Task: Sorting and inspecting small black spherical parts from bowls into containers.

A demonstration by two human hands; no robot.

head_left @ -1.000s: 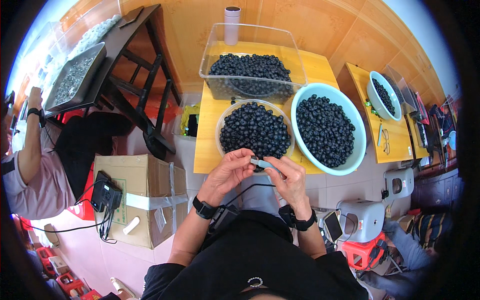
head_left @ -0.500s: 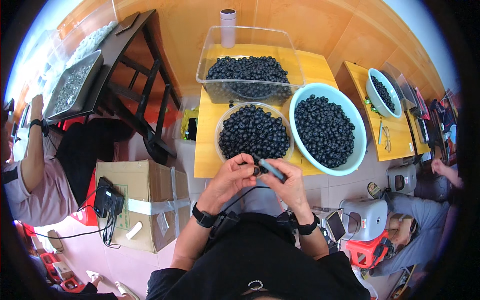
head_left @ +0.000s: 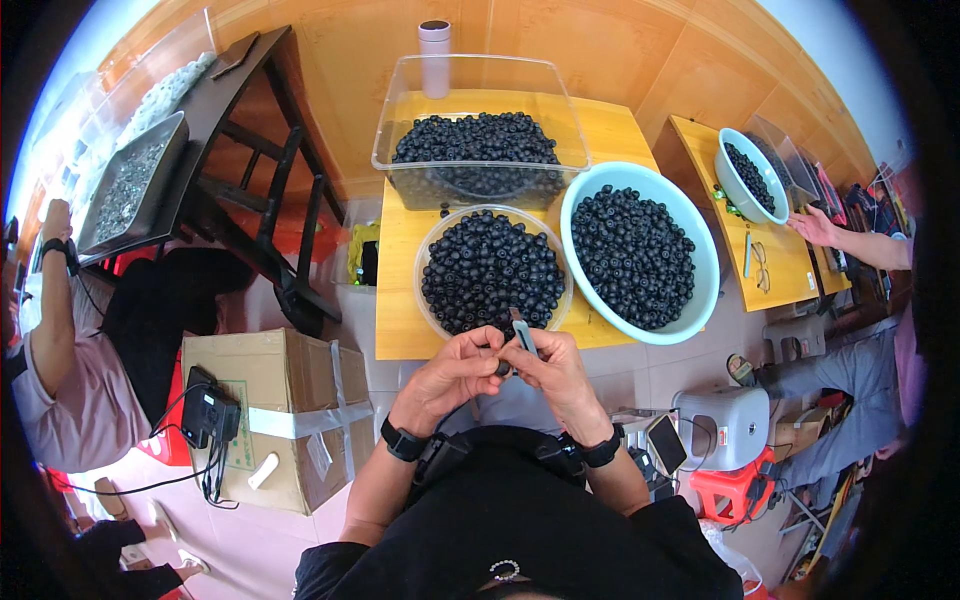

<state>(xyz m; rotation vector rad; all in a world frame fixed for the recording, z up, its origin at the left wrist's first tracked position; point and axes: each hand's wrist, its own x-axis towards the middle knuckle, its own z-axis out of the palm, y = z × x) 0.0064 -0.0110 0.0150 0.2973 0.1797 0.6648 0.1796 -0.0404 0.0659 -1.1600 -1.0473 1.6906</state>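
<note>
Pinching a dark round bead [head_left: 502, 368], the left hand [head_left: 440, 376] holds it nearside of the clear round tub [head_left: 418, 276] — right hand [head_left: 562, 376] close beside, its grip wrapped round a blue-grey utility knife [head_left: 524, 338] — tip angled away, bead nearside and slightly left.

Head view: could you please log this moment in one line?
left hand: pinching dark ball | right hand: holding cutter, blade pointing away | ahead: clear tub, blue basin, both with dark balls
</note>
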